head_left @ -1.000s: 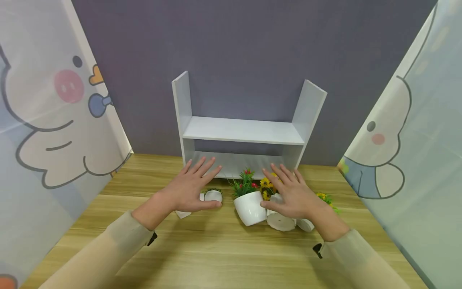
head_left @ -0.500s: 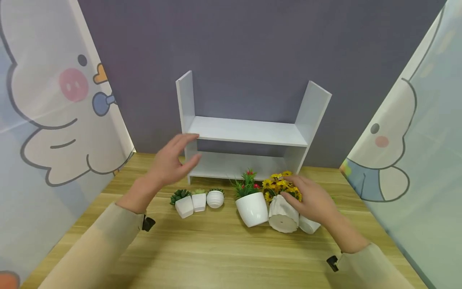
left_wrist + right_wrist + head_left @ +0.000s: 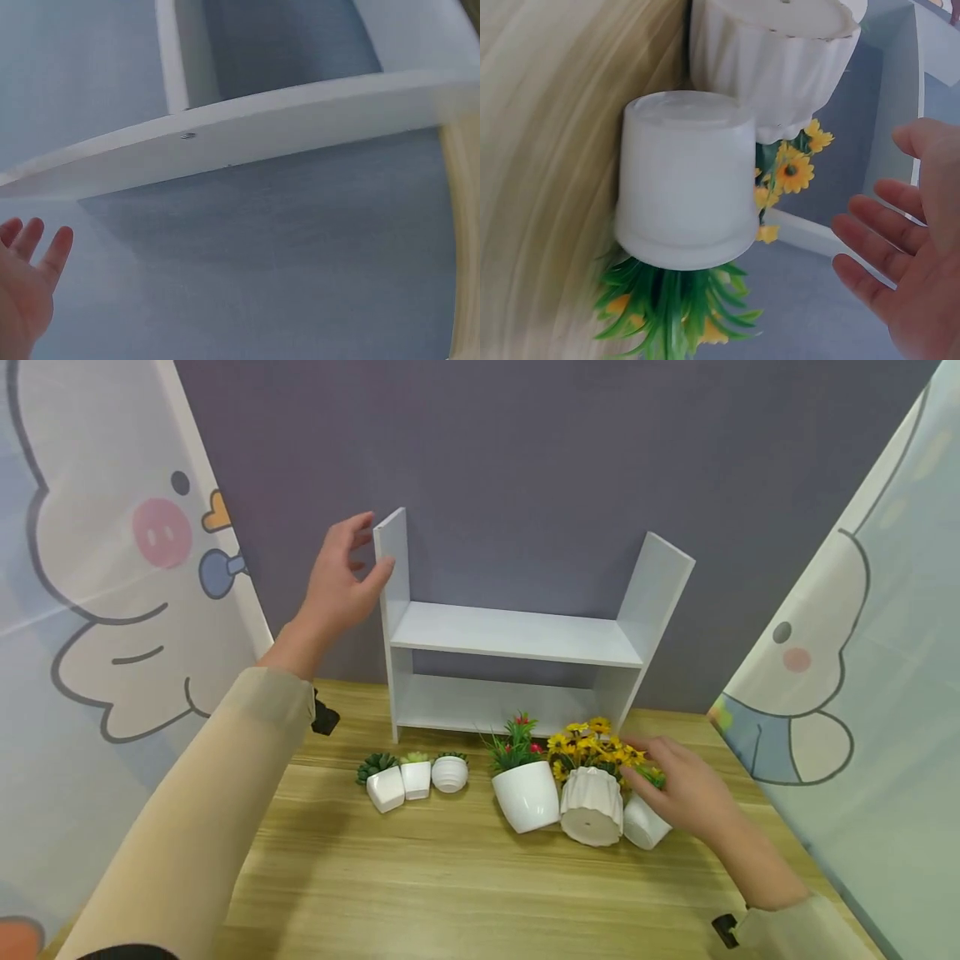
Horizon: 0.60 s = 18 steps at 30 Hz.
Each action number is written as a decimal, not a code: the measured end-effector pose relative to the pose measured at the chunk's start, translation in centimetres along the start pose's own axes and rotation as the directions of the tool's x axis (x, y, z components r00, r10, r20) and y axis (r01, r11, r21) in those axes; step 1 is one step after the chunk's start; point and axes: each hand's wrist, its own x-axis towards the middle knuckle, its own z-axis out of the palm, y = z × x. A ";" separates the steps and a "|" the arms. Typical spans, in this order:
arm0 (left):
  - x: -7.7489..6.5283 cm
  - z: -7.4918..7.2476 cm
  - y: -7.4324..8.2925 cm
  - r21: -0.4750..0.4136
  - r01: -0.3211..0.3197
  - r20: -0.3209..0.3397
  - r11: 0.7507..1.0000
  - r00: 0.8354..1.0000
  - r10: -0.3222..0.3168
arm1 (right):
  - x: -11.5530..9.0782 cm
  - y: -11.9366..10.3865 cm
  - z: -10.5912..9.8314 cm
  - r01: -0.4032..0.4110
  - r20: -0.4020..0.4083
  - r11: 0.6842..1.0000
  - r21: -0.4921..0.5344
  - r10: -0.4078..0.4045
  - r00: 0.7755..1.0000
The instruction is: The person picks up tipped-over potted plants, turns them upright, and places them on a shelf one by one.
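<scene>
My left hand (image 3: pixel 341 577) is raised beside the upper left side panel of the white shelf (image 3: pixel 517 631), fingers slightly bent and holding nothing. In the left wrist view, the fingers (image 3: pixel 54 255) appear apart from the side panel (image 3: pixel 247 131). My right hand (image 3: pixel 690 789) hovers over the right end of the row of potted plants, also holding nothing. Nearest to it are a small white pot (image 3: pixel 645 822) with yellow flowers, lying tipped, and a ribbed white pot (image 3: pixel 592 806) with yellow flowers, also tipped. The right wrist view has both pots left of the hand.
A glossy white pot (image 3: pixel 527 797) with red flowers leans beside the ribbed one. Three small white succulent pots, including a round one (image 3: pixel 450 774), lie further left. All are on the wooden table (image 3: pixel 450 893). A grey partition (image 3: pixel 525 460) rises behind the shelf.
My left hand has risen from above the succulents to the shelf's left side panel. My right hand has shifted right, from over the ribbed pot to beside the small tipped pot.
</scene>
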 end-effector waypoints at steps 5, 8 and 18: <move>2.7 0.8 0.5 0.010 0.084 0.057 0.996 0.995 -0.084 | -0.8 0.5 0.0 -0.015 -0.007 1.000 -0.009 0.015 1.000; 3.7 1.2 0.6 0.004 0.103 0.060 0.995 0.993 -0.103 | -1.3 0.8 -0.2 -0.021 -0.016 1.000 -0.009 0.021 1.000; 5.0 2.5 0.4 -0.244 0.059 -0.104 0.968 0.991 -0.087 | -2.6 1.5 -0.4 -0.044 -0.040 0.999 -0.012 0.043 0.998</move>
